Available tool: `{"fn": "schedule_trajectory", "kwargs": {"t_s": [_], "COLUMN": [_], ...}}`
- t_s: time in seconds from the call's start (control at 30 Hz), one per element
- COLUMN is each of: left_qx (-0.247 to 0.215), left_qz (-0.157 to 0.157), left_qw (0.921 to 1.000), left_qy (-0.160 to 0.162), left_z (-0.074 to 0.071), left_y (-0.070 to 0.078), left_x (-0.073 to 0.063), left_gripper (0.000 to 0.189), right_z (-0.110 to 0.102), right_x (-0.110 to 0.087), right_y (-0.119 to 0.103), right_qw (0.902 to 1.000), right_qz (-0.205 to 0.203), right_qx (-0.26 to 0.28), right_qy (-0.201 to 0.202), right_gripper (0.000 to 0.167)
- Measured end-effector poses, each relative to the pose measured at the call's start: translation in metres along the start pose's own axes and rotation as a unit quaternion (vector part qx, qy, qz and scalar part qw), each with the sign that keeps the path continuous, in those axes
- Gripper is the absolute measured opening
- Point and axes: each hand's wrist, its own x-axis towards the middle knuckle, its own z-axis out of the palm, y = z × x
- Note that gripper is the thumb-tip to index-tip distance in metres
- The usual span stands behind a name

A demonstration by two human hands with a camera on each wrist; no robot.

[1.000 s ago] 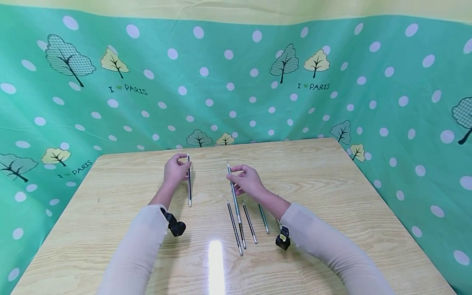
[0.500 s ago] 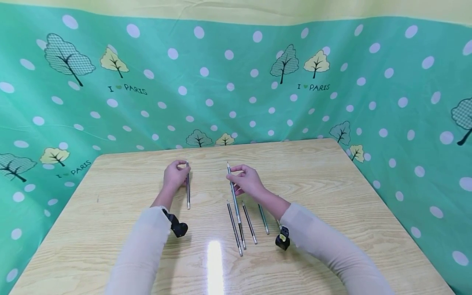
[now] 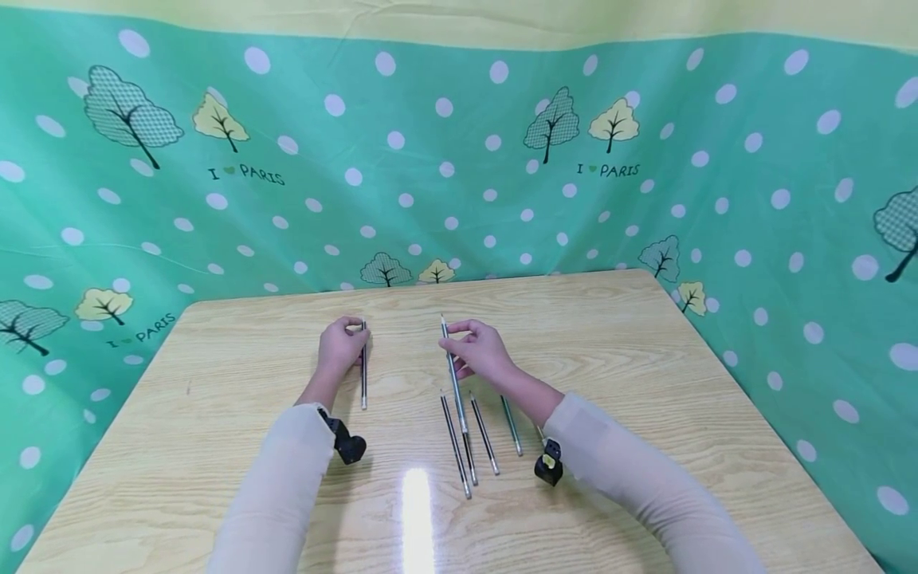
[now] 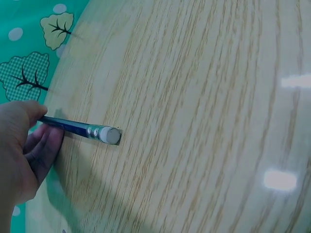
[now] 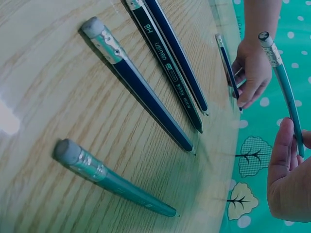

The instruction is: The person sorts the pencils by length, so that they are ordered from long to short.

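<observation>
My left hand (image 3: 340,347) pinches a dark pencil (image 3: 364,384) near its point end, left of the middle of the table. In the left wrist view, the white eraser (image 4: 111,135) of this pencil sits right at the wood surface. My right hand (image 3: 484,352) pinches a green pencil (image 3: 456,389) between thumb and fingers, its point facing the back and its eraser end facing me. The right wrist view shows that green pencil (image 5: 287,87) tilted and raised above the table. It overlaps one of several dark pencils (image 3: 455,448) lying below it in the head view.
More dark pencils (image 5: 141,94) and a green pencil (image 5: 121,187) lie side by side on the wooden table (image 3: 237,375). Another pencil is partly hidden under the right forearm. A green dotted curtain (image 3: 430,159) stands behind the table and along its right side.
My left hand has come slightly toward me with the dark pencil, which has shifted a little left. My right hand and its green pencil stay in nearly the same place.
</observation>
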Motion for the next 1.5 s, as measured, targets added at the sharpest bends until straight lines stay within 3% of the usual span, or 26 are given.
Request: {"fn": "schedule_trajectory", "kwargs": {"t_s": [0.27,0.8,1.1,1.5], "left_qx": [0.065,0.131,0.107,0.057], "left_qz": [0.018,0.03,0.022,0.019], "left_qw": [0.9976,0.9907,0.994,0.9981], "left_qy": [0.015,0.024,0.006,-0.014], "left_z": [0.0,0.004,0.002,0.002], "left_y": [-0.001,-0.001,-0.001,-0.003], "left_x": [-0.002,-0.001,-0.003,-0.006], "left_gripper": [0.036,0.037,0.041,0.038], "right_z": [-0.001,-0.002,-0.005,-0.001], "right_x": [0.0,0.001,-0.003,0.01], "right_y": [-0.001,-0.001,-0.012,0.0], "right_qw": [1.0,0.9999,0.9997,0.9997], "right_qz": [0.003,0.012,0.022,0.009], "right_qx": [0.004,0.009,0.003,-0.002], "right_qy": [0.003,0.001,-0.01,0.023], "right_gripper": [0.032,0.033,0.036,0.03]}}
